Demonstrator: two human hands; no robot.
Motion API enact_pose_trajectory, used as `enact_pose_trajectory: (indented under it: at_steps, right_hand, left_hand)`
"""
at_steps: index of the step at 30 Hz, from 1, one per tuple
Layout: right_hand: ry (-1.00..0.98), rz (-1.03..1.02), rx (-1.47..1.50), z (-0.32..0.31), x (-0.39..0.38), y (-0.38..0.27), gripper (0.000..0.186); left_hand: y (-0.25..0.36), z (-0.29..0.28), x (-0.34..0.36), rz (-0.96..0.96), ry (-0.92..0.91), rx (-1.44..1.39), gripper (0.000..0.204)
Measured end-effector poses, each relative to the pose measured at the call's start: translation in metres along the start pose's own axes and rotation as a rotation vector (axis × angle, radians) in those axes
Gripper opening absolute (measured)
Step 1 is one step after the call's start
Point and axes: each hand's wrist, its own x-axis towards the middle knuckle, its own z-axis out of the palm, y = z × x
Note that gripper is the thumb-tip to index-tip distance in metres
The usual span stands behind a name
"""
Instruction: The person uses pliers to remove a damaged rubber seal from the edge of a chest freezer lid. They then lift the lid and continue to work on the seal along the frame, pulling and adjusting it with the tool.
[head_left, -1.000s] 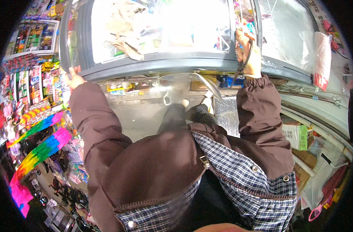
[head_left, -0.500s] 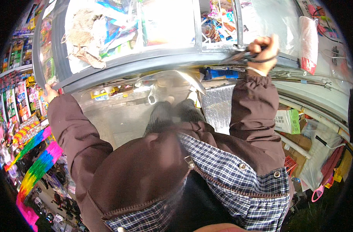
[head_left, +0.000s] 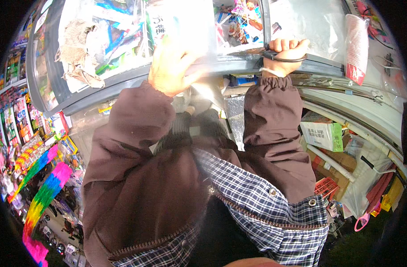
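Note:
In front of me is a grey-framed glass-topped chest freezer [head_left: 123, 84] with colourful packets inside. My left hand [head_left: 172, 69] is open at its front edge, over the glass, fingers spread and partly washed out by glare. My right hand [head_left: 286, 55] is closed round a black looped thing [head_left: 300, 59], whose loop crosses the fingers; its kind is not clear. That hand rests near the front rail, below a pile of wrapped sweets or ices [head_left: 246, 22] seen behind the glass. A beige knitted cloth [head_left: 79, 53] lies on the glass to the left.
A stack of wrapped paper cups [head_left: 356, 49] stands on the right side of the top. Below it are a white and green carton [head_left: 321, 135] and a clear plastic bag [head_left: 364, 178]. Shelves of packaged goods [head_left: 23, 120] and a rainbow streamer [head_left: 45, 196] are at the left.
My left hand has moved right from the freezer's left corner to the middle of its front edge. My right hand, still closed on the black looped thing, has shifted left and slightly down.

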Motion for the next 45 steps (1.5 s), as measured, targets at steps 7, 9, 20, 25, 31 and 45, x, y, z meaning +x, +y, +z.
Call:
enact_pose_trajectory:
  at_steps: [7, 9, 20, 25, 31, 45]
  right_hand:
    - [-0.198, -0.302, 0.062, -0.010, 0.002, -0.005, 0.039]
    - [-0.068, -0.046, -0.080, -0.009, -0.003, 0.007, 0.039]
    - [-0.022, -0.212, -0.114, 0.009, -0.019, 0.018, 0.031]
    - [0.024, -0.236, -0.195, -0.004, -0.008, 0.012, 0.030]
    - [-0.124, -0.300, 0.121, -0.006, -0.002, 0.012, 0.032]
    - [-0.009, -0.229, -0.231, -0.001, 0.003, 0.009, 0.034]
  left_hand:
    - [-0.003, -0.002, -0.006, -0.001, -0.021, 0.005, 0.035]
    - [-0.004, -0.002, -0.005, 0.002, -0.010, -0.013, 0.034]
    - [-0.002, -0.005, -0.006, 0.029, -0.015, -0.018, 0.040]
    - [-0.002, -0.002, -0.007, 0.032, 0.009, -0.015, 0.042]
    - [-0.003, -0.002, -0.008, -0.004, -0.016, -0.026, 0.041]
    - [-0.001, -0.004, -0.012, -0.010, 0.003, 0.017, 0.041]
